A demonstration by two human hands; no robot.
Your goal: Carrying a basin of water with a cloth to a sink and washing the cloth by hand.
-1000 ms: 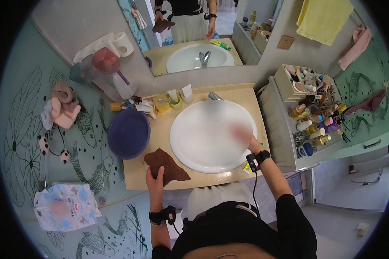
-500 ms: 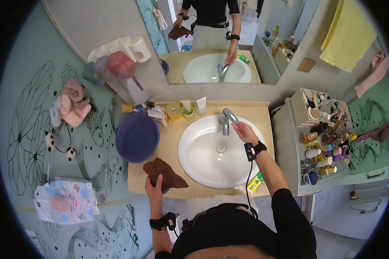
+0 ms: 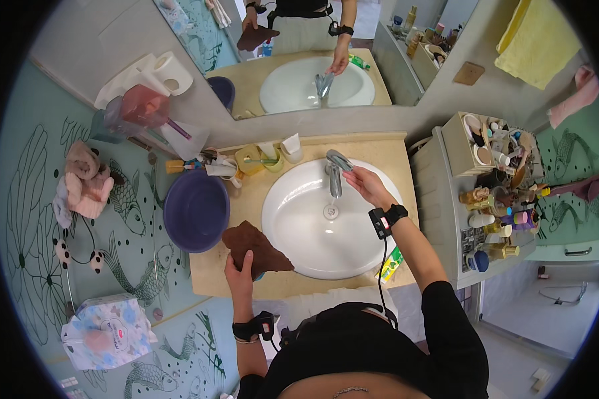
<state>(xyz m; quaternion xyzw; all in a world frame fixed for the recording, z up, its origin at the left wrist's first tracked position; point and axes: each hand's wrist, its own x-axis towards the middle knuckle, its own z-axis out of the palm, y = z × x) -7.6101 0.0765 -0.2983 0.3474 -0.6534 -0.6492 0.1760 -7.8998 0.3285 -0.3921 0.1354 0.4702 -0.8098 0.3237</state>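
Note:
A brown cloth (image 3: 259, 250) hangs spread and creased from my left hand (image 3: 241, 274), whose thumb presses on its near side. It is held over the counter's front edge, left of the white sink basin (image 3: 270, 226). My right hand (image 3: 371, 186) reaches over the basin's right side, its fingers at the end of the chrome faucet lever (image 3: 340, 159). Below the lever, the faucet spout (image 3: 333, 182) points down into the bowl, above the drain (image 3: 330, 212). Whether water runs from it is hard to tell.
A purple washbasin (image 3: 196, 211) stands at the counter's left end. Cups (image 3: 291, 149) and brushes line the back wall. A green-yellow tube (image 3: 392, 265) lies right of the sink. Bottles crowd the right cabinet (image 3: 439, 199). A mirror (image 3: 246, 93) rises behind.
The view has shifted, so the room appears turned slightly. The faucet lever looks a little more raised under my right hand. My left hand still holds the brown cloth, now closer to the sink.

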